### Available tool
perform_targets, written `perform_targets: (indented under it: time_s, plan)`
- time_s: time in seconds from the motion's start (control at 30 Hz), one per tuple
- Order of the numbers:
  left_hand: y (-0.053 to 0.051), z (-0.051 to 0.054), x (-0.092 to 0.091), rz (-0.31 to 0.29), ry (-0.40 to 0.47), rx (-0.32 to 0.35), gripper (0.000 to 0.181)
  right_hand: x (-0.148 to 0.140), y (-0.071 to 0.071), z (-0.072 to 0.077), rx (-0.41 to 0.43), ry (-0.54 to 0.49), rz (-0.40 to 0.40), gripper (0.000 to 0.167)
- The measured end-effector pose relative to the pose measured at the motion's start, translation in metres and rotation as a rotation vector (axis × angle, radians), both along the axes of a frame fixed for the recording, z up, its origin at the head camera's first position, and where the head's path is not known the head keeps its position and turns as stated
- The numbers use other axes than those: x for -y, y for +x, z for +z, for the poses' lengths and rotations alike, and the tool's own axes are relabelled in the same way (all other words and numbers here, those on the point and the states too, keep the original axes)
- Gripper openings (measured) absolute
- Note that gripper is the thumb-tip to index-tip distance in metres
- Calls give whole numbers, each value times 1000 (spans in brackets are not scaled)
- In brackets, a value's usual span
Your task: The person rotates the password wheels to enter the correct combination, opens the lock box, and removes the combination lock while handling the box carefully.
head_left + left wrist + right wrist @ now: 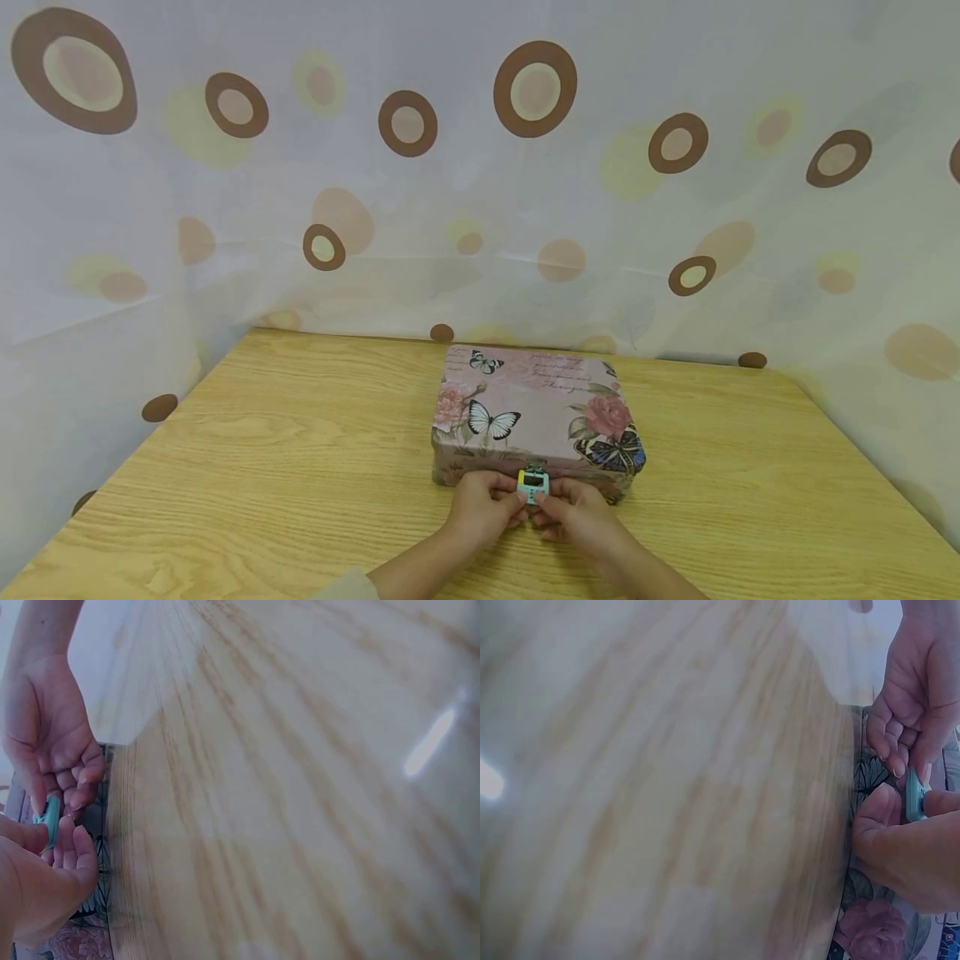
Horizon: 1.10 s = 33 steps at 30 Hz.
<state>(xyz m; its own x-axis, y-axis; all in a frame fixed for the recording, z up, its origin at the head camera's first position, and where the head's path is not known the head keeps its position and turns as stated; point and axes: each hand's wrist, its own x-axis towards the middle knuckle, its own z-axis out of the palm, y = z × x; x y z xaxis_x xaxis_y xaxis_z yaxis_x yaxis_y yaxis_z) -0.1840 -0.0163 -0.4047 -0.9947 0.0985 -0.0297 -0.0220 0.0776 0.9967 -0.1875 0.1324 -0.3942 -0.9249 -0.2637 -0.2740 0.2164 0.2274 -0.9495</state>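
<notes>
A small teal combination padlock [532,493] with a yellow edge hangs at the front clasp [536,468] of a pink box [540,396] printed with flowers and butterflies. The box's lid is down. My left hand [482,506] pinches the padlock's left side between thumb and fingers. From the other side my right hand [587,518] pinches it too, its thumb on the front by the dials. Both wrist views show the teal padlock [51,820] edge-on between the hands, the other fingers curled beneath it. Whether the shackle is fastened cannot be made out.
The box stands on a wood-grain table [300,450], near its back edge. Behind and along the sides hangs a pale curtain [450,192] with brown and yellow circles.
</notes>
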Motion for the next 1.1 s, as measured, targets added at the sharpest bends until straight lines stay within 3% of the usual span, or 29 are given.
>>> perform_targets:
  time_s: [0.63, 1.1]
  plan:
    - [0, 0, -1, 3, -31, 3, 10, 5, 1, 3, 9, 60, -25, 26]
    - [-1, -1, 0, -8, -5, 5, 10, -1, 2, 3, 42, -63, -54, 30]
